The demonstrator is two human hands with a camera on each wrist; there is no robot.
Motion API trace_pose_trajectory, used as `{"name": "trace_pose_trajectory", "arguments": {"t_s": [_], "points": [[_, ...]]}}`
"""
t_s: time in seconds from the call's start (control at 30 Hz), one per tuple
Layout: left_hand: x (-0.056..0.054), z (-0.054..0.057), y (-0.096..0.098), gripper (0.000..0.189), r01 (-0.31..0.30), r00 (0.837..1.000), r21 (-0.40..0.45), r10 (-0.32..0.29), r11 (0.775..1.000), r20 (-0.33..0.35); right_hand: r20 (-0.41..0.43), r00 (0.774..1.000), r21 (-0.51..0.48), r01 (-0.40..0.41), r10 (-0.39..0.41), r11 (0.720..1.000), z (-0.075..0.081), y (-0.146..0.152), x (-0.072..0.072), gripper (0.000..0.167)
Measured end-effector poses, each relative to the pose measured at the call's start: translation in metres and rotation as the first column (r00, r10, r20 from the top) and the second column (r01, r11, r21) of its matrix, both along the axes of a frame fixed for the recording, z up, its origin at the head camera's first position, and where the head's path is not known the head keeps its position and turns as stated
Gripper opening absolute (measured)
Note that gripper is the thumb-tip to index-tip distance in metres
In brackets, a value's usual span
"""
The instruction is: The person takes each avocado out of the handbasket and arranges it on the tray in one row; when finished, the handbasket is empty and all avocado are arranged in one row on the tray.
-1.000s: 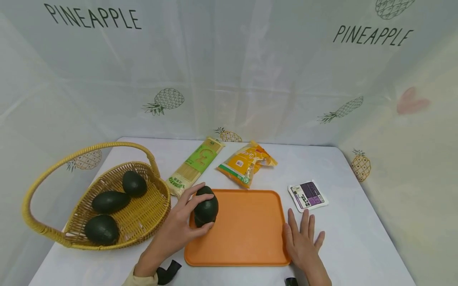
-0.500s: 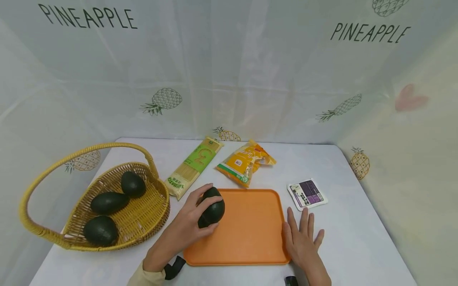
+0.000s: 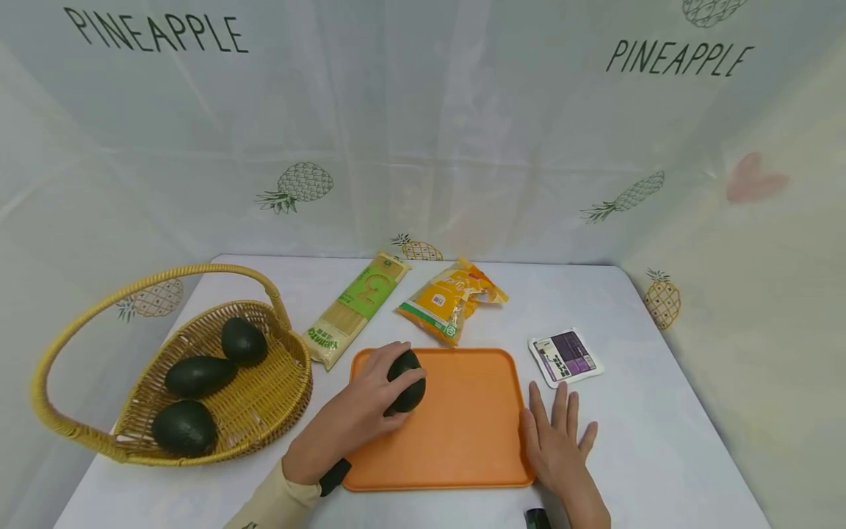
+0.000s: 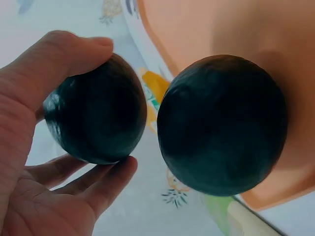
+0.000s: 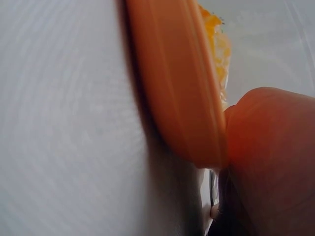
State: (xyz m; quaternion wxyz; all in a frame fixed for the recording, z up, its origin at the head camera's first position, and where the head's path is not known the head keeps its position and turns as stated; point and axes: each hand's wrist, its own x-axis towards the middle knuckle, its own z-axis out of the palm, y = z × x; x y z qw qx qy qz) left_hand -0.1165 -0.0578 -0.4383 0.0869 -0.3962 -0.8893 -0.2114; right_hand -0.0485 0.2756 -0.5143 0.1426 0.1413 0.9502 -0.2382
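Note:
My left hand [image 3: 360,411] grips a dark green avocado [image 3: 406,383] over the left part of an orange tray [image 3: 463,419]. In the left wrist view, thumb and fingers curl around this avocado [image 4: 96,110]. Beside it, towards the tray, a second avocado [image 4: 224,125] shows in that view; the left hand hides it from the head view. With fingers spread, my right hand [image 3: 560,452] lies at the tray's right edge, its thumb side against the rim [image 5: 182,88].
Left of the tray stands a yellow wicker basket [image 3: 264,397] with three avocados [image 3: 185,427]. Behind the tray lie a noodle pack [image 3: 357,308] and an orange-yellow bag [image 3: 446,301]. A white and purple packet [image 3: 565,358] lies beyond the right hand.
My left hand has moved rightward with the avocado, from the tray's left edge further over the tray. The right hand stays in place. The head view has shifted slightly.

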Motion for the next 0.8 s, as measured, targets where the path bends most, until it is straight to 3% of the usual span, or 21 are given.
{"name": "trace_pose_trajectory", "arguments": {"t_s": [0.27, 0.8], "points": [[-0.005, -0.004, 0.005, 0.059, 0.053, 0.998, -0.116, -0.047, 0.992, 0.052, 0.005, 1.000, 0.002, 0.003, -0.003, 1.000, -0.001, 0.000, 0.000, 0.070], [-0.008, -0.018, 0.011, 0.055, 0.089, 0.994, -0.217, -0.100, 0.972, -0.039, 0.009, 1.000, 0.003, -0.001, 0.001, 1.000, 0.000, -0.001, 0.000, 0.071]]}}
